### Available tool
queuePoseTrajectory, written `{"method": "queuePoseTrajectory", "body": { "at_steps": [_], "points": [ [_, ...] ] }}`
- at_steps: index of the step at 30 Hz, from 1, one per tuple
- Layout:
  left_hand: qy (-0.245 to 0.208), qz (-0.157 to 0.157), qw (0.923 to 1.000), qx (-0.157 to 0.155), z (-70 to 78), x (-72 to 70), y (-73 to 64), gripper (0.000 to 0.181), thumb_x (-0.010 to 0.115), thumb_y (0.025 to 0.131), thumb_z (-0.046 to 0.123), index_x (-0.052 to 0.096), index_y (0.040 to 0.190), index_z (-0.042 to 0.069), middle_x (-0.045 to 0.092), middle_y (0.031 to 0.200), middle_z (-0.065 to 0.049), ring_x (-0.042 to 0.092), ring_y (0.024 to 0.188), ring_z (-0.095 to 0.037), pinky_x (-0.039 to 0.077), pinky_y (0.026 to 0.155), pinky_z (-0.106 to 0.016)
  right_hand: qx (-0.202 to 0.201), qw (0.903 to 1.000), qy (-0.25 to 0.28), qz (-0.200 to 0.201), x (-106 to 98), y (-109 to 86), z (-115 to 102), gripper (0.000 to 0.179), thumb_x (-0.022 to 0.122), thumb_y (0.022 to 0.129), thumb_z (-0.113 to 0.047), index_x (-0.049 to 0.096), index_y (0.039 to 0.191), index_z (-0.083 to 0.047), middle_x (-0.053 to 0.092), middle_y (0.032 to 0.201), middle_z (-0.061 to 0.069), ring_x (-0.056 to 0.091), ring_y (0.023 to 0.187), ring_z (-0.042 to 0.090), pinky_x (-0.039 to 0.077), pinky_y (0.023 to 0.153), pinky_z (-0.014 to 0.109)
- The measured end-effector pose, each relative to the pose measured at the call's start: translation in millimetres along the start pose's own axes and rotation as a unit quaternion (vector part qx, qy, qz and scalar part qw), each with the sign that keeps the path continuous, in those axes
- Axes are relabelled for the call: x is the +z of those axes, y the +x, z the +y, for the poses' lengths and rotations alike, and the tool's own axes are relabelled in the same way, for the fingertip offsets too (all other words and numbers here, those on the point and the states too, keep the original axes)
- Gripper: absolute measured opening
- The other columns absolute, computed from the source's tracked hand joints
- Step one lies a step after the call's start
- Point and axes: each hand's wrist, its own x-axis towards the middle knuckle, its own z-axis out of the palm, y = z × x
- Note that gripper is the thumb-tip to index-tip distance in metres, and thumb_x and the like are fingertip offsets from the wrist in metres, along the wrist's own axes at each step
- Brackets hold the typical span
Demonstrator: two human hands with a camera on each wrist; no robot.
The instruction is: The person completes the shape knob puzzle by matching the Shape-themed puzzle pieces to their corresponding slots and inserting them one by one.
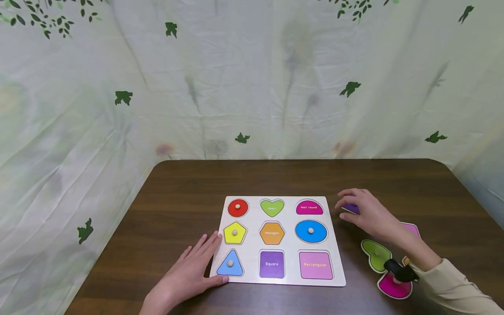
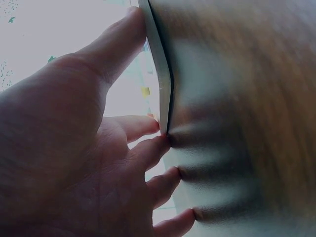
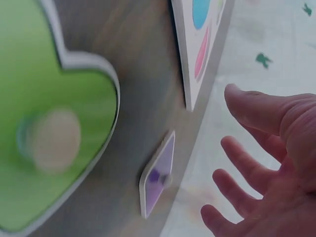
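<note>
A white shape puzzle board lies on the table. My left hand is spread at its left side, with the thumb on the front left corner and the other fingertips along the left edge. Beyond the board's right edge, my right hand hovers with loosely bent fingers over a purple square piece; a gap shows between them in the right wrist view. The square has a small knob and is partly covered by the hand in the head view. Knobbed red circle, yellow pentagon, blue triangle and blue oval pieces sit in the board.
Under and beside the right forearm lie a green heart piece, a magenta half-round piece and a pink piece, partly hidden. A sliver of orange shows by the black wrist camera. A leaf-print curtain hangs behind the table.
</note>
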Motion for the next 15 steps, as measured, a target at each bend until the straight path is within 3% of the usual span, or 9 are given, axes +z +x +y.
{"method": "queuePoseTrajectory", "body": {
  "at_steps": [11,15],
  "points": [
    [0.0,-0.004,1.0,-0.006,0.2,-0.2,0.6,0.105,0.075,0.073,0.064,0.03,0.156,0.018,0.025,0.161,-0.001,0.016,0.148,-0.033,0.018,0.112,-0.065,0.035,0.9993,0.012,-0.006,-15.3,4.3,29.3,0.021,0.077,0.085,-0.008,0.074,0.106,-0.009,0.055,0.13,0.024,0.044,0.119,0.049,0.05,0.086,0.061],
    [0.0,-0.004,1.0,-0.004,-0.1,-0.1,0.4,0.104,0.074,0.074,0.065,0.031,0.156,0.019,0.024,0.161,0.0,0.016,0.148,-0.033,0.018,0.112,-0.065,0.053,0.9983,0.018,-0.013,-16.9,6.8,40.4,0.022,0.075,0.086,-0.01,0.074,0.108,-0.007,0.053,0.131,0.026,0.043,0.122,0.051,0.047,0.09,0.063]
  ]
}}
